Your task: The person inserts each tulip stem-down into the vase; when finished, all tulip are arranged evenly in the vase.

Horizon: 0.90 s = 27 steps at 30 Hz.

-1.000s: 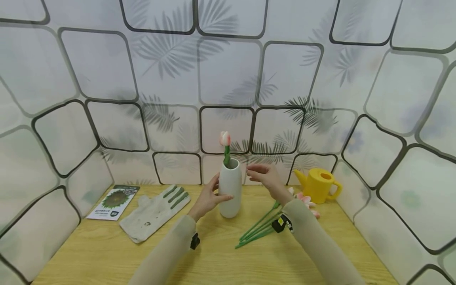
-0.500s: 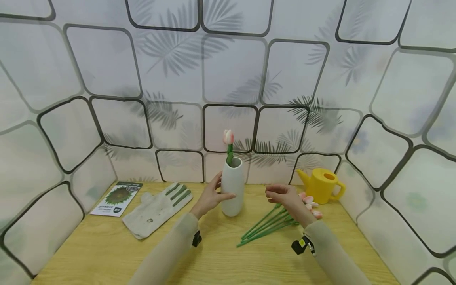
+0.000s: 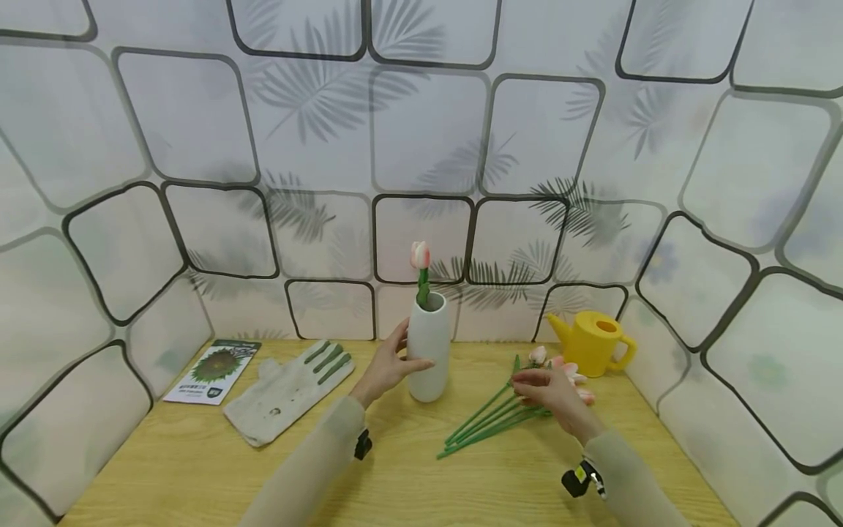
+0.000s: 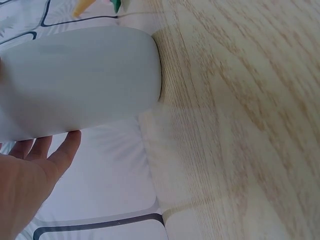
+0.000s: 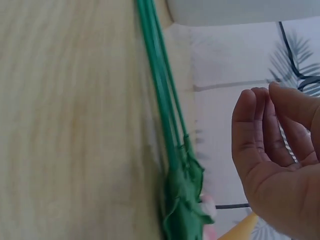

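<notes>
A white vase (image 3: 428, 355) stands upright on the table, holding one pink-and-white tulip (image 3: 420, 256) with a green stem. My left hand (image 3: 384, 373) grips it from the left side; in the left wrist view, fingers touch the vase wall (image 4: 90, 80). To the right lies a bunch of tulips (image 3: 487, 422), their green stems pointing toward me and their blooms toward the back right. Over this bunch hovers my right hand (image 3: 555, 395), with loosely bent fingers. In the right wrist view nothing sits between its fingers, and the green stems (image 5: 162, 95) run beside the hand, apart from it.
A yellow watering can (image 3: 595, 344) stands at the back right, behind the blooms. On the left a white and green glove (image 3: 290, 399) lies beside a seed packet (image 3: 214, 371) with a sunflower picture. Patterned cloth walls (image 3: 428, 132) enclose the wooden table (image 3: 395, 468).
My right hand has moved from beside the vase's mouth, rightward and down, to above the lying tulips. The left hand stays on the vase.
</notes>
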Motion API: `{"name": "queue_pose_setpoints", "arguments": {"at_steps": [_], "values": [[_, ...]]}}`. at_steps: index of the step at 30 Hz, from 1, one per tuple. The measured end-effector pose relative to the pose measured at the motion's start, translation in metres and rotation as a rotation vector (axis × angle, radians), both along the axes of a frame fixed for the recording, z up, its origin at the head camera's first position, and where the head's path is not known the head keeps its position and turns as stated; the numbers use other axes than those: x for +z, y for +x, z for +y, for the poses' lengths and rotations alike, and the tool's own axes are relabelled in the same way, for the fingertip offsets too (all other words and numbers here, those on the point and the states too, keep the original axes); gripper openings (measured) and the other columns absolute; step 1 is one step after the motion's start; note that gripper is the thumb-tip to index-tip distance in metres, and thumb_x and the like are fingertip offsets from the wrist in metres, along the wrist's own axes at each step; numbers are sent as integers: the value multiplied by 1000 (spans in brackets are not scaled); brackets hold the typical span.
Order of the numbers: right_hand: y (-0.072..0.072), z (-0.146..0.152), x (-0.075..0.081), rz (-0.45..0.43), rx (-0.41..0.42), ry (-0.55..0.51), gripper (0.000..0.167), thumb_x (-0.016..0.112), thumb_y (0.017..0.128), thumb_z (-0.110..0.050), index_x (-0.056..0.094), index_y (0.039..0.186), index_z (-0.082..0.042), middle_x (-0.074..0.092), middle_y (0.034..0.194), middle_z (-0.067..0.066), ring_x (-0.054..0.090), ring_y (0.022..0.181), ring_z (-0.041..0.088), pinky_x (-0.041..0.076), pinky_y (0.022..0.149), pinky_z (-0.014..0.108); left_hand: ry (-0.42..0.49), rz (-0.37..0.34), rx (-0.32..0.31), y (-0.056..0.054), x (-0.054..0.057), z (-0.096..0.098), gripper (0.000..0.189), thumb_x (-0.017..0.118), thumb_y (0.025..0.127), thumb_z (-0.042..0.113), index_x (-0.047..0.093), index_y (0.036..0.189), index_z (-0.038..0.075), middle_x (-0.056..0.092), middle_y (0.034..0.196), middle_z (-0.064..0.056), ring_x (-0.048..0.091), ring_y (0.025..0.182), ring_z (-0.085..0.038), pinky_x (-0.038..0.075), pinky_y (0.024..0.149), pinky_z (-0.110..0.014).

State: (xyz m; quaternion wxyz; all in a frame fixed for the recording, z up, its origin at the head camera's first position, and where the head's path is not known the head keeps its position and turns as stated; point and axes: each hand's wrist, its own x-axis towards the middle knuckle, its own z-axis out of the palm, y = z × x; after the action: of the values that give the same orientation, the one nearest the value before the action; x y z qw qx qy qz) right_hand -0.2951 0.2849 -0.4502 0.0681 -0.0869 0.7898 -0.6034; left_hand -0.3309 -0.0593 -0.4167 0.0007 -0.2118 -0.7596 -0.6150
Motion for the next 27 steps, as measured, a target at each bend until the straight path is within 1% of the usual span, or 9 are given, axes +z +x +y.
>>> {"name": "queue_pose_setpoints", "arguments": {"at_steps": [2, 4, 9, 11, 15, 19, 23, 27], "values": [[3, 3, -5, -25, 1, -4, 51, 67, 94, -14, 51, 132, 17, 65, 121, 22, 68, 96, 19, 58, 84, 37, 0, 0, 1, 0, 0, 0, 89, 80, 83, 16, 28, 156, 23, 47, 146, -15, 47, 133, -35, 45, 103, -57], [6, 6, -10, -55, -9, -1, 52, 67, 94, -14, 50, 132, 17, 68, 117, 20, 69, 93, 17, 59, 82, 34, 0, 1, 1, 0, 0, 0, 89, 80, 83, 16, 29, 155, 23, 47, 146, -15, 47, 133, -35, 45, 102, -57], [14, 11, -20, -117, -40, 5, 49, 67, 94, -11, 52, 130, 18, 71, 111, 16, 69, 86, 11, 59, 77, 29, 0, -6, -3, 1, 0, 0, 89, 80, 83, 17, 29, 155, 23, 47, 147, -14, 47, 134, -35, 45, 102, -57], [16, 13, -23, -133, -42, 9, 47, 66, 94, -9, 51, 129, 19, 71, 110, 15, 69, 85, 11, 59, 76, 28, 2, -7, -4, 1, 0, 0, 89, 80, 83, 16, 29, 155, 23, 46, 147, -14, 47, 134, -35, 45, 102, -57], [20, 17, -28, -157, -50, 21, 44, 65, 94, -6, 52, 126, 20, 73, 102, 10, 68, 81, 9, 59, 73, 28, 0, -4, -5, 1, 0, -1, 89, 80, 83, 16, 28, 155, 23, 46, 147, -14, 47, 134, -35, 45, 102, -58], [22, 22, -31, -200, -38, 12, 42, 64, 94, -6, 53, 126, 19, 73, 95, 4, 68, 79, 9, 60, 73, 28, -7, 1, -6, 1, 1, -1, 89, 80, 84, 16, 28, 156, 22, 46, 147, -15, 47, 134, -35, 45, 102, -58], [22, 24, -33, -224, -14, -5, 44, 62, 94, -4, 50, 129, 20, 74, 93, 5, 69, 80, 11, 60, 72, 29, -11, 3, -5, 2, 2, -1, 88, 79, 84, 15, 29, 155, 22, 46, 146, -15, 47, 133, -36, 45, 102, -57], [22, 23, -35, -234, -17, -15, 45, 61, 94, -1, 47, 130, 21, 73, 91, 4, 69, 76, 10, 60, 69, 29, -11, 3, -3, 3, 3, -1, 88, 80, 84, 15, 28, 155, 22, 46, 146, -15, 47, 133, -36, 45, 102, -58]]}}
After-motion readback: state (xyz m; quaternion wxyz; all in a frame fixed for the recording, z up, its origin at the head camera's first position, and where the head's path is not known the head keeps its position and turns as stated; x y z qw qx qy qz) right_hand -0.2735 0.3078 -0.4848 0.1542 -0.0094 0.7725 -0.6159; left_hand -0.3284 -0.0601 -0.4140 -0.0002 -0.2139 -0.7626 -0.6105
